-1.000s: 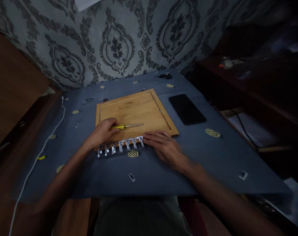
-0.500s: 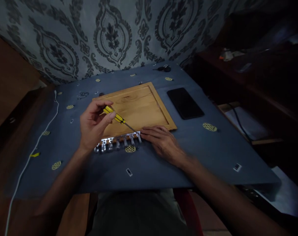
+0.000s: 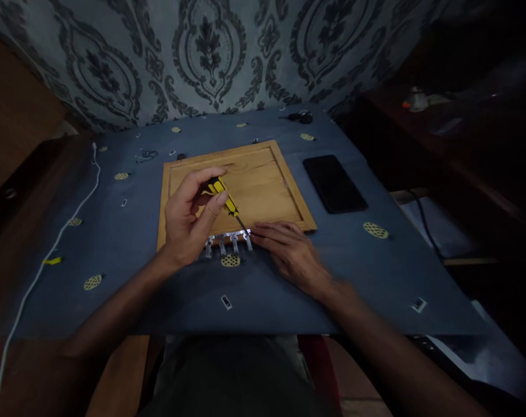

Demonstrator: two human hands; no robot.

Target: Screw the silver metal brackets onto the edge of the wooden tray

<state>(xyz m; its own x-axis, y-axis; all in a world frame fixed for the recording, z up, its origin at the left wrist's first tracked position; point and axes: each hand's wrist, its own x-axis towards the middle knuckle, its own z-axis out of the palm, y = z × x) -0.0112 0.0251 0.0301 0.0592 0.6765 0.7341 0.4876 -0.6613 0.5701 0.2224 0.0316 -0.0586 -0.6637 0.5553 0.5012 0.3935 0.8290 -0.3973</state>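
Observation:
My left hand [image 3: 192,217] is closed round the yellow handle of a screwdriver [image 3: 227,198]. The tool's shaft slants down to the right, and its tip meets the right end of a silver metal hook rail [image 3: 221,237]. That rail lies along the near edge of a framed wooden board [image 3: 249,179], several hooks pointing towards me. The rail's left part is hidden behind my left hand. My right hand [image 3: 291,252] lies flat with fingers stretched out, its fingertips at the rail's right end and the board's near edge.
A black phone [image 3: 334,183] lies right of the board on the blue tablecloth [image 3: 323,313]. At the back is a small dark object [image 3: 304,117]. A white cable [image 3: 56,246] runs down the left side. Patterned fabric [image 3: 254,52] hangs behind the table.
My left hand has moved right, and the screwdriver stands steeper, its tip still at the rail's right end. My right hand has stayed in place; the view has shifted slightly.

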